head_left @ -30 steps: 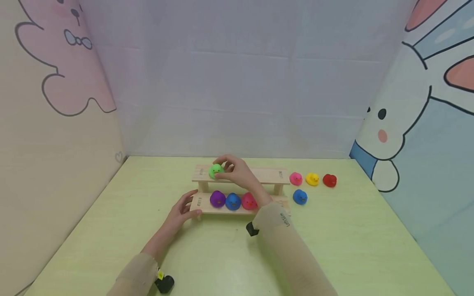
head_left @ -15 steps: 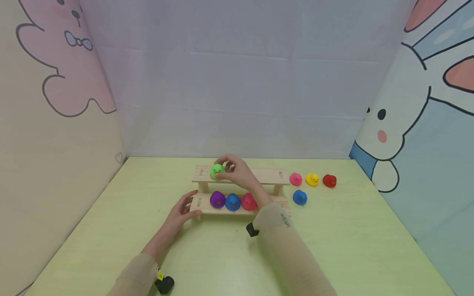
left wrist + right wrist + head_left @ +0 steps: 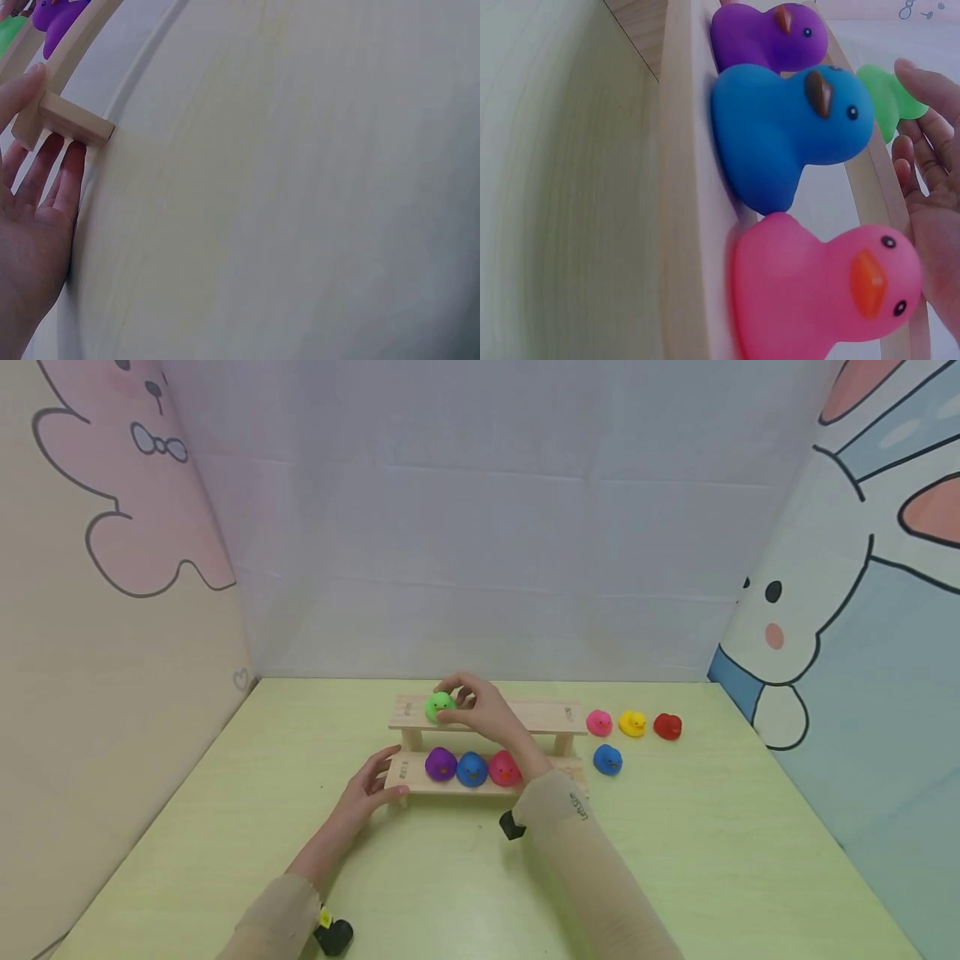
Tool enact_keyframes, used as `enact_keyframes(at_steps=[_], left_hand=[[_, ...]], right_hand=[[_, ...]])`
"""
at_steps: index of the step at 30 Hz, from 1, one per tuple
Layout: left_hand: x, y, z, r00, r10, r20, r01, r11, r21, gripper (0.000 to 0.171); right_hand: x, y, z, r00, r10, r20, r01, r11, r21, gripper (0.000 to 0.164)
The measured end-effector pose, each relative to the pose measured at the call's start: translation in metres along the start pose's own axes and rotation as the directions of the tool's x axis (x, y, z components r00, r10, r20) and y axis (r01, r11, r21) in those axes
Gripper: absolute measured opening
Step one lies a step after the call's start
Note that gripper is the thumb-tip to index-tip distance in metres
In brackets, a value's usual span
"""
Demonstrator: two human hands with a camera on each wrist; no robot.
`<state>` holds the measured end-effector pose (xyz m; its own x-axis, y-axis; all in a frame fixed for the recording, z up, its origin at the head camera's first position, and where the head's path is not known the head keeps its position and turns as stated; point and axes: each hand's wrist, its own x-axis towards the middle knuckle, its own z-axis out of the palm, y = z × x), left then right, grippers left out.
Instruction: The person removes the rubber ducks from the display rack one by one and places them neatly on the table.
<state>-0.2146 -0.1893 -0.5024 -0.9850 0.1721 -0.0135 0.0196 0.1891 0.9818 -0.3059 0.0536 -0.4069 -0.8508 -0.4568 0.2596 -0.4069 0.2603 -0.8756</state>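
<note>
My right hand [image 3: 483,714] pinches a green rubber duck [image 3: 439,706] between thumb and fingers at the left part of the rack's upper shelf [image 3: 536,716]. In the right wrist view, the green duck [image 3: 886,94] shows beyond the lower row, by my thumb. My left hand [image 3: 365,789] holds the left end of the two-tier wooden rack, thumb at the front of the lower shelf [image 3: 416,782]. Along that shelf sit a purple duck [image 3: 440,765], a blue duck [image 3: 472,769] and a pink duck [image 3: 505,768]. My right forearm hides the shelf's right part.
On the table [image 3: 720,827], right of the rack, stand a small pink duck [image 3: 599,722], a yellow duck [image 3: 632,723], a red duck [image 3: 667,726] and another blue duck [image 3: 607,760]. A pale curtain [image 3: 480,527] hangs behind the table, with printed panels at both sides.
The green duck has shifted very slightly to the right, still pinched in my right hand. My left hand and the rack have not moved.
</note>
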Motion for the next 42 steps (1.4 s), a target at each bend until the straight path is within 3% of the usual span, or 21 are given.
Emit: enact_keyframes(at_steps=[11,22,33,42], left_hand=[[-0.001,0.000,0.000,1.000,-0.013,-0.005,0.013,1.000,-0.007,0.072],[0.000,-0.002,0.000,1.000,0.019,0.004,-0.019,1.000,-0.007,0.072],[-0.001,-0.002,0.000,0.999,0.033,-0.006,-0.033,0.999,-0.002,0.072],[-0.001,-0.001,0.001,1.000,0.021,0.001,-0.021,1.000,-0.006,0.072]], right_hand=[[-0.018,-0.009,-0.010,1.000,-0.014,0.001,0.014,1.000,-0.027,0.035],[-0.054,-0.005,-0.049,0.995,-0.066,-0.080,0.061,0.996,-0.065,0.034],[-0.080,-0.007,-0.093,0.973,-0.158,-0.168,0.129,0.977,-0.172,0.036],[-0.111,-0.037,-0.119,0.966,-0.145,-0.213,0.084,0.959,-0.271,0.037]])
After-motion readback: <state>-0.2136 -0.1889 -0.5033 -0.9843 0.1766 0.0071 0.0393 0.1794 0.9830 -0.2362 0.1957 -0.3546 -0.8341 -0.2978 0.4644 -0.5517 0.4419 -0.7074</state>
